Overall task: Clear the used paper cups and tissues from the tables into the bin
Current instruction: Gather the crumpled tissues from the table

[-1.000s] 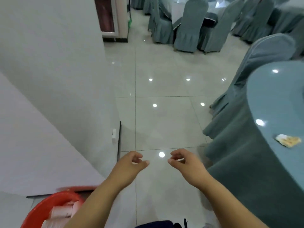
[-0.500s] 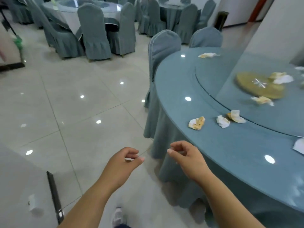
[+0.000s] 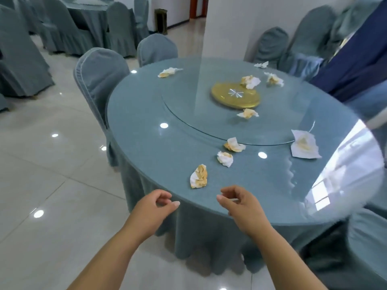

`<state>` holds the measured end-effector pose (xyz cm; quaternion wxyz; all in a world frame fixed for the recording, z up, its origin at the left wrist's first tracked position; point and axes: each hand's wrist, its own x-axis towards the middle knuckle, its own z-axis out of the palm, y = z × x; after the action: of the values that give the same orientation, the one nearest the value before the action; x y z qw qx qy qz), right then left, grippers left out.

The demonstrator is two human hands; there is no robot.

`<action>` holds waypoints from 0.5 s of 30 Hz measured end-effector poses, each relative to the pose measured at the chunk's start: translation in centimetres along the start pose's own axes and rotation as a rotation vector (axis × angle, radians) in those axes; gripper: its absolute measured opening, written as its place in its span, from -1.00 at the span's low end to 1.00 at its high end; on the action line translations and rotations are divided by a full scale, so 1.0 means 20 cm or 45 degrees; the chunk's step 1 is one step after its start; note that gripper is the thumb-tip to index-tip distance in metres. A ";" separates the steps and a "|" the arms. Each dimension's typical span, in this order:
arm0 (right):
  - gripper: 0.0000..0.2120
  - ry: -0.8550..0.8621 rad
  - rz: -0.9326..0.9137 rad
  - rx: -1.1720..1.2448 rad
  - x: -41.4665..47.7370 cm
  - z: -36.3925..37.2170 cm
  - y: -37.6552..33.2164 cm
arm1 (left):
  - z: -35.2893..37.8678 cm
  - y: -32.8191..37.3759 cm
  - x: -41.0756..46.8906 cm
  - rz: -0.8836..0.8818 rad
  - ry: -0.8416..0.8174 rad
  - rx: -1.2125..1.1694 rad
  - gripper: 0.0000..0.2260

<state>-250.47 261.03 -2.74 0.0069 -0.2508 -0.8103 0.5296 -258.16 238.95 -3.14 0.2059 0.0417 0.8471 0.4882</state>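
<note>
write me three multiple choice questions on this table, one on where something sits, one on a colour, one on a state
1. Where is the gold disc?
A. at the middle of the round table
B. on a chair seat
C. on the floor

2. What colour is the tablecloth?
A. red
B. grey-blue
C. white

3. In what state is the tissue nearest the table's front edge?
A. folded flat
B. rolled up in a cup
C. crumpled and yellow-stained

Answers:
1 A: the disc sits at the centre of the glass turntable, which is in the middle of the table.
2 B: the cloth hanging from the rim towards the floor is grey-blue.
3 C: it lies loose as a wrinkled white wad with yellow patches.
</note>
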 end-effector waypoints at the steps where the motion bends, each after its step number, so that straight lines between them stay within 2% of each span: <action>1: -0.86 0.016 0.026 0.001 0.01 -0.02 0.01 | 0.02 0.02 0.06 0.009 -0.033 0.008 -0.78; 7: -0.81 0.121 0.152 -0.024 0.14 -0.19 0.11 | 0.27 0.16 0.36 0.059 -0.247 0.064 -0.78; 11: -0.82 0.093 0.222 -0.070 0.34 -0.32 0.18 | 0.45 0.19 0.61 0.133 -0.206 0.281 -0.55; 15: -0.79 0.054 0.261 -0.128 0.61 -0.43 0.23 | 0.60 0.19 0.81 0.101 -0.127 0.492 -0.36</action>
<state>-256.92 274.96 -6.07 -0.0429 -0.3436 -0.8056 0.4807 -268.69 255.04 -10.18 0.2164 0.1380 0.9114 0.3217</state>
